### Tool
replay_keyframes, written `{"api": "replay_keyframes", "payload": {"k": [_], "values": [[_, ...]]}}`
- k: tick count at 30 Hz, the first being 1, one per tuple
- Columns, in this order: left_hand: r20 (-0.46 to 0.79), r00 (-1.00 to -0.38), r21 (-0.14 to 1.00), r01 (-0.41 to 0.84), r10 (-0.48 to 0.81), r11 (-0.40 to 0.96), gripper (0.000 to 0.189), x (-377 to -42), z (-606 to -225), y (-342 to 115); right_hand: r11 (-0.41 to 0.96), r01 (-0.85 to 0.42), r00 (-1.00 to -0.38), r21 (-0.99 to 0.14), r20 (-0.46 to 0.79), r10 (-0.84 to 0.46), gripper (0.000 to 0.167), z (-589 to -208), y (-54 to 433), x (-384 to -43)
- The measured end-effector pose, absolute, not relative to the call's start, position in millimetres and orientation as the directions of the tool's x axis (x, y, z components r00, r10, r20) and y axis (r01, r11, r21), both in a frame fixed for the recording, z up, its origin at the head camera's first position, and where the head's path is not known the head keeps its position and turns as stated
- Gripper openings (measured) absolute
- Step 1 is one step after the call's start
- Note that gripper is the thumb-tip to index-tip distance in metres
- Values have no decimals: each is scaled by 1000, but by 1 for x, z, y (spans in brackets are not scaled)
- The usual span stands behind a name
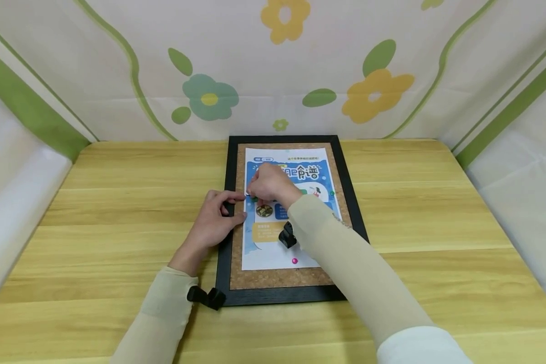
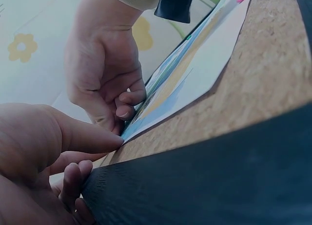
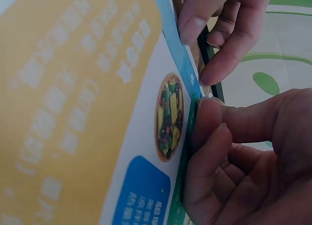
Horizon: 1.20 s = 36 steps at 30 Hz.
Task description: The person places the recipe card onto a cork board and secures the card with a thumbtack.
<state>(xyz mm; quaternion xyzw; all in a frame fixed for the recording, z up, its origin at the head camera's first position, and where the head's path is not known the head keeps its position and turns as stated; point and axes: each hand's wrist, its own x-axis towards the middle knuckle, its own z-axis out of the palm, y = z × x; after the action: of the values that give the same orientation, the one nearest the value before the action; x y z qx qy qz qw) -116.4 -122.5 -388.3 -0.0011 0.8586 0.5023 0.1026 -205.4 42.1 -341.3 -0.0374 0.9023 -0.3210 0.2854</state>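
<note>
A printed poster with blue, white and yellow areas lies on a cork board in a black frame. At the poster's left edge, my right hand pinches a small pushpin, mostly hidden by the fingertips. My left hand lies over the frame's left side, thumb and index finger touching the poster's edge just beside the right fingertips. A pink pushpin sits at the poster's bottom, and a green pushpin at its right edge.
The board lies on a wood-grain table, its top edge near a white curtain with printed flowers. Curtain panels also border the table on the left and right. Black camera mounts are strapped to both wrists.
</note>
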Motion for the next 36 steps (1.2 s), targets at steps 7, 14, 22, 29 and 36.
{"api": "replay_keyframes", "payload": {"k": [7, 14, 22, 29, 36], "values": [[-179, -978, 863, -105, 104, 494, 39, -117, -389, -121, 802, 120, -829, -585, -503, -243, 18, -340, 44, -208], [-173, -980, 868, -103, 102, 487, 39, -118, -388, -121, 812, 127, -840, -569, -497, -217, 27, -341, 41, -209], [-175, -979, 865, -101, 106, 491, 37, -117, -389, -122, 830, 87, -831, -551, -500, -244, 15, -340, 41, -210], [-174, -979, 865, -100, 107, 492, 37, -117, -390, -123, 820, 86, -836, -566, -489, -250, 16, -337, 46, -208], [-173, -979, 865, -99, 106, 492, 38, -116, -389, -124, 848, 68, -832, -526, -499, -243, 39, -358, 43, -222]]}}
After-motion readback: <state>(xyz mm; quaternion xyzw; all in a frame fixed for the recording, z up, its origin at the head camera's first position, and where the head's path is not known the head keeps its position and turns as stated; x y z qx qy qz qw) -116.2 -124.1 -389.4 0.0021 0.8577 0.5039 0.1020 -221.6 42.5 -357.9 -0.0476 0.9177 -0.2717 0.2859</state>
